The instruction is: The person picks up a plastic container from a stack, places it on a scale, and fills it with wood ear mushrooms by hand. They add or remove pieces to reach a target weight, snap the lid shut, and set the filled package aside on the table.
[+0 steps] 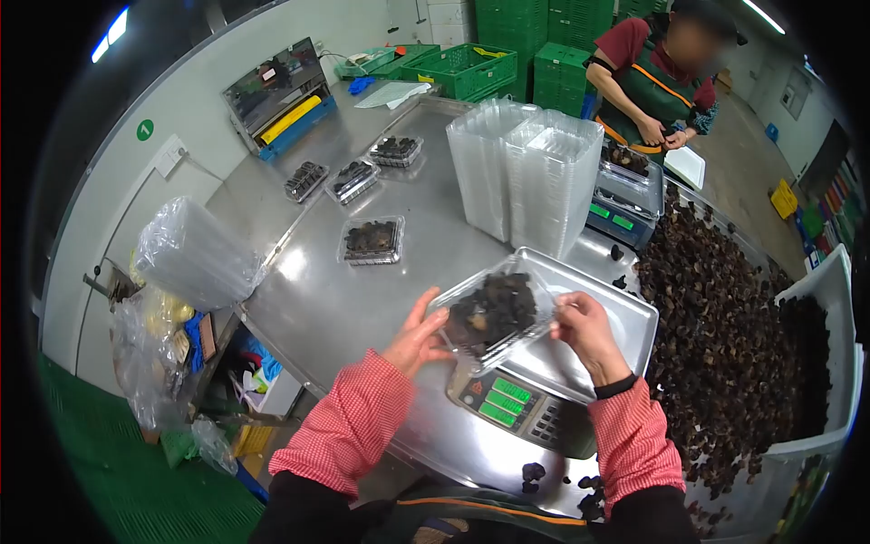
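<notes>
A clear plastic box of dark, mushroom-like pieces (pixel 494 313) is held up between my two hands, over the edge of a metal tray (pixel 625 317). My left hand (pixel 419 337) has its fingers spread against the box's left side. The fingers of my right hand (pixel 584 331) pinch the box's right rim. Below the box, a digital scale (pixel 512 408) with green displays carries the tray. Four filled clear boxes stand on the metal table (pixel 308 317) farther off, the nearest one (pixel 372 240) left of centre.
Tall stacks of clear containers (pixel 544 172) stand behind the tray. A large heap of dark pieces (pixel 716 344) covers the right side, with a white bin (pixel 847 363) beyond. Another person (pixel 652 91) stands by a second scale (pixel 621 218). Wrapped containers (pixel 195 254) are at left.
</notes>
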Available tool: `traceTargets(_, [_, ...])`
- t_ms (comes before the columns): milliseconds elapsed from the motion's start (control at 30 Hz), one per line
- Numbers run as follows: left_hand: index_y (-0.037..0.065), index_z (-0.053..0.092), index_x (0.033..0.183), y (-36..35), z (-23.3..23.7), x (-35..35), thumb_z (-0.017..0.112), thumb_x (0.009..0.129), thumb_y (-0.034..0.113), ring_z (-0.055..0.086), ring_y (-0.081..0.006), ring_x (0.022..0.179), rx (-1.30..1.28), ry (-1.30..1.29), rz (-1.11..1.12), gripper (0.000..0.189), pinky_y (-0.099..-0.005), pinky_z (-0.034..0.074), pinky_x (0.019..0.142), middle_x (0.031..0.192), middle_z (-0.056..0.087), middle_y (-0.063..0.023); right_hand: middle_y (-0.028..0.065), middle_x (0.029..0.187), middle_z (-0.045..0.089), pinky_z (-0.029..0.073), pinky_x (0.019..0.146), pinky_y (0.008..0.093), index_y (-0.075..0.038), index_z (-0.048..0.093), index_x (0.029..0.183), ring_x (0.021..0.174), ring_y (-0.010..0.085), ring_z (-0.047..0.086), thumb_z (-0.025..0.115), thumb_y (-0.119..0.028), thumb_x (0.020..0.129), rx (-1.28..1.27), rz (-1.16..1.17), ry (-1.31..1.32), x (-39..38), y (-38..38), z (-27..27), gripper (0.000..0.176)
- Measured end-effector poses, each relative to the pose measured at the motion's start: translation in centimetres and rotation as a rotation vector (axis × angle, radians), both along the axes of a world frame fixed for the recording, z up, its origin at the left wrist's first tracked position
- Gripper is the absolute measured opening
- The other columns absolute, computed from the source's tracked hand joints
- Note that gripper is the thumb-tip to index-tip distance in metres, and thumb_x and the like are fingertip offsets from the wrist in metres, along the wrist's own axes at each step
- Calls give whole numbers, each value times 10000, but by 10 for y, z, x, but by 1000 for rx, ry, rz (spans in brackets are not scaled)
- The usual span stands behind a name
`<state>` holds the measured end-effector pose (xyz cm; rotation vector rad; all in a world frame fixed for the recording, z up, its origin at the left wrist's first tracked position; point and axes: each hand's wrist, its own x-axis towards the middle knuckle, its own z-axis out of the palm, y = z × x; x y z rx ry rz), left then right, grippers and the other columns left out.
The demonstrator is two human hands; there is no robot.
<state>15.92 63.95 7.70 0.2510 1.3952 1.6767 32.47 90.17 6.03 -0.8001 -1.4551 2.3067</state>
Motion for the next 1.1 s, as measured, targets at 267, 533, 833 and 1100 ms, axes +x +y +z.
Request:
traceTargets(267, [0, 440, 1226, -27, -13, -7, 632, 985, 338, 677, -290, 962, -86, -96, 207, 458, -412, 599, 831, 1029, 579, -135, 73, 872, 623, 561, 634, 275, 6, 545, 1091, 689, 152, 644, 554, -23, 949, 118, -29, 51, -72, -35, 11, 146])
traceTargets(533, [76, 491, 1065, -27, -28, -21, 587, 992, 111, 691, -252, 922, 83, -163, 161, 125, -360, 594, 815, 1033, 670, -167, 69, 892, 621, 563, 647, 276, 4, 539, 1104, 713, 147, 646, 539, -26, 962, 110, -102, 50, -76, -44, -2, 146])
traceTargets(833, [71, 486, 1125, -21, -28, -25, 592, 953, 41, 655, -220, 917, -3, -38, 179, 204, -356, 577, 836, 1034, 663, -162, 63, 905, 621, 558, 653, 268, -1, 545, 1110, 722, 145, 649, 545, -31, 964, 122, -136, 85, -71, -54, 2, 149])
traceTargets(1100, [102, 401, 1470, -35, -7, -63, 592, 982, 272, 636, -240, 1043, 40, -143, 169, 550, -448, 555, 908, 1232, 610, -135, 73, 892, 622, 580, 647, 278, 16, 571, 1100, 704, 151, 662, 570, -38, 958, 9, 99, -16, -82, -31, 15, 151])
